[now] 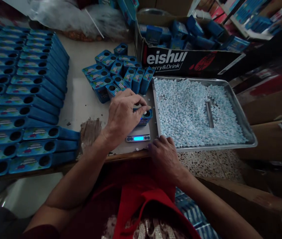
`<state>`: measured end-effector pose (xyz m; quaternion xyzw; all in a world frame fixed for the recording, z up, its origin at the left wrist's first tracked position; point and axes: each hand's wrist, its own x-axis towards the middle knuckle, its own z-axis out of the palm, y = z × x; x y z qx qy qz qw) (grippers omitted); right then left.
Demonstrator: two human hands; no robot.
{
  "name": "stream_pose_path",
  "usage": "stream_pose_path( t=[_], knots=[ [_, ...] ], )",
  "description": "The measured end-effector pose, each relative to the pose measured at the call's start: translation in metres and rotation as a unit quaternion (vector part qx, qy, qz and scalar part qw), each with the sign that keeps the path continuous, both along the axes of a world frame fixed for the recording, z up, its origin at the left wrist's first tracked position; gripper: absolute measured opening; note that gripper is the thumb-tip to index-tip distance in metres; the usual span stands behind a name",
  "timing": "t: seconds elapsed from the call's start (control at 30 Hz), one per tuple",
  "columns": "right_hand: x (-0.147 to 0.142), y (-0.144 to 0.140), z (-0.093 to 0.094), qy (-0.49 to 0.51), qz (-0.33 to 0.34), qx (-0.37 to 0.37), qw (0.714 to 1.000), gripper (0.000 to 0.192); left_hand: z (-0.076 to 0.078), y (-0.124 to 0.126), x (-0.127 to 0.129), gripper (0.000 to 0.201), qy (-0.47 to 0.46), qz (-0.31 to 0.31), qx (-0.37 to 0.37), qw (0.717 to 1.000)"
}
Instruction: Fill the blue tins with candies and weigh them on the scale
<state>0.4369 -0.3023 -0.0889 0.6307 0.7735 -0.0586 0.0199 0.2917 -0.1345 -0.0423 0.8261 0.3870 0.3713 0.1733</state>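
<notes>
My left hand (123, 114) reaches over a small digital scale (139, 134) with a lit blue display, its fingers pinched at the round opening of a blue tin (146, 117) standing on the scale. My right hand (164, 156) rests at the near left corner of a metal tray (251, 137) filled with small pale blue tablets (188, 109), its fingers curled down at the tray's edge. Whether it holds tablets is hidden. A metal scoop (209, 114) lies among the tablets.
Several open blue tins (117, 74) cluster behind the scale. Rows of blue tins (19, 96) cover the table's left side. A cardboard box (190, 61) of blue tins stands at the back. Another cardboard box (262, 202) sits at the lower right.
</notes>
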Motion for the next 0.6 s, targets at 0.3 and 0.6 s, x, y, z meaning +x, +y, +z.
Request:
stream_pose_path(
  t=[0.3,0.6],
  knots=[
    [-0.002,0.011,-0.007,0.029,0.034,0.007,0.999,0.013,-0.044,-0.056,-0.084,0.012,0.035,0.084,-0.001,0.996],
    [-0.047,0.018,-0.003,0.055,-0.044,-0.05,0.996,0.018,-0.069,-0.06,-0.11,0.013,0.061,0.067,-0.027,0.995]
  ],
)
